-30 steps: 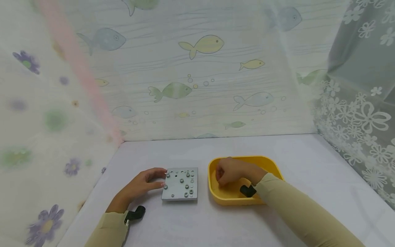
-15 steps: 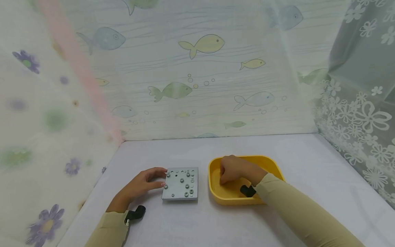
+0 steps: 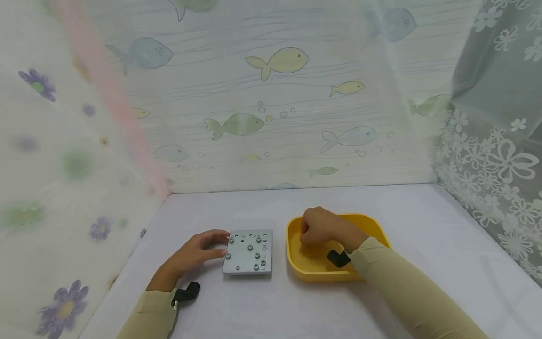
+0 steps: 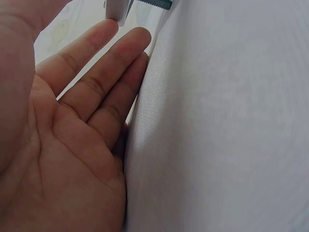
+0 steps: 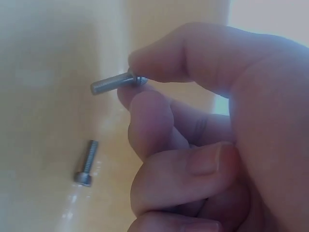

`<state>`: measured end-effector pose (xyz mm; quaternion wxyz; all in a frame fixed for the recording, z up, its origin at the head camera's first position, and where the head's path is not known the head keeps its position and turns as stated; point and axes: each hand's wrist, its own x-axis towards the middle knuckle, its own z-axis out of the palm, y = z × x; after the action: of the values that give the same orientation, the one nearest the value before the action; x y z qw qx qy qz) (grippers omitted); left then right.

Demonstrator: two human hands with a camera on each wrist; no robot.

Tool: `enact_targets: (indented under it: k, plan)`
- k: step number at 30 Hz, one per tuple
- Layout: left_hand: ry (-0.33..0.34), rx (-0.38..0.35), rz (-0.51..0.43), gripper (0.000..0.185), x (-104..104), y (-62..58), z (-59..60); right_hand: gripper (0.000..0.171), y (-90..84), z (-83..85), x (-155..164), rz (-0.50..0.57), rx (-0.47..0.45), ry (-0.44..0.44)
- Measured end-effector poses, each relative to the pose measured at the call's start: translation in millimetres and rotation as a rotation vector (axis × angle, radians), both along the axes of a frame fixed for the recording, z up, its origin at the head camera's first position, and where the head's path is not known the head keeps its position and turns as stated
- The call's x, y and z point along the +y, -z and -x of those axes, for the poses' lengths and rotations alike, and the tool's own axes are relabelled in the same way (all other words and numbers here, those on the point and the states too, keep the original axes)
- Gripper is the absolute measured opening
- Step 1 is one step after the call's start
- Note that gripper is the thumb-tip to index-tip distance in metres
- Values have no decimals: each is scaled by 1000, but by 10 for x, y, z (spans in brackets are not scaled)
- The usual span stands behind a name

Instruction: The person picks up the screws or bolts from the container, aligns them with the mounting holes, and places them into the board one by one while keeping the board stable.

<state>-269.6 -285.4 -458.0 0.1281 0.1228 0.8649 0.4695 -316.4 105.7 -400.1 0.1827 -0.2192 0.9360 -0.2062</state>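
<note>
Through the right wrist view I see the right grip (image 5: 241, 116) pinching a small grey metal bolt (image 5: 111, 83) near its head end, shank jutting free; a second steel bolt (image 5: 87, 164) lies apart on the floor of a rounded yellow tray (image 5: 43, 121). With so little of it held, I'd worry about the bolt twisting out if the pinch loosens. The left wrist view shows the left grip (image 4: 82, 111) spread out, a fingertip touching a square silvery metal plate (image 4: 116, 10), with a dark threaded shank (image 4: 157, 4) poking out beneath. Pressed unevenly, the plate could rock on that shank, I'd think, and so light a touch may not steady it. In the head view the plate sits left of the tray, its face dotted with small bolts (image 3: 250, 247), and the right grip dips inside the tray. Both stand on a smooth white worktop (image 3: 275, 310) walled by fabric: a fish-printed curtain (image 3: 288, 155) behind, purple-flowered cloth (image 3: 38, 188) leftward, grey sheer fabric with white blossoms (image 3: 499, 188) rightward.
</note>
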Motion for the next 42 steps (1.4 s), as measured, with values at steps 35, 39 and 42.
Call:
enact_targets:
  k: [35,39,42]
  plan:
    - [14,0,-7,56,-22,7,20,5,-515,-114,-320,384,136,89]
    - [13,5,3,56,-24,11,20,5,-557,-141,-396,441,168,94]
    - [14,10,5,56,-23,13,20,5,-561,-159,-460,477,197,118]
